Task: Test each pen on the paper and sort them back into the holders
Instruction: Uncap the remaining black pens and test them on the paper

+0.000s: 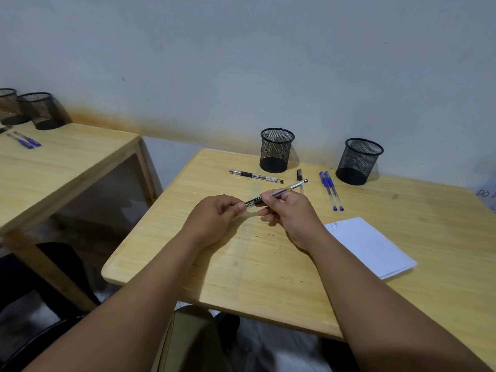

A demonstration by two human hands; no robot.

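Over the middle of the wooden table (241,264), my right hand (287,213) grips the barrel of a black pen (291,187). My left hand (214,213) pinches the pen's cap (251,203) at its near end. Another black pen (255,176) lies flat towards the back, and a third one (299,175) is partly hidden behind the held pen. Two blue pens (331,190) lie side by side to the right. Two black mesh holders (276,150) (358,161) stand upright at the back. A white paper pad (370,247) with faint scribbles lies at the right.
A second wooden table (67,162) stands to the left with two more mesh holders (40,111) and blue pens (25,140). A grey wall runs behind both tables. A gap separates the tables. My knee (188,339) shows below the front edge.
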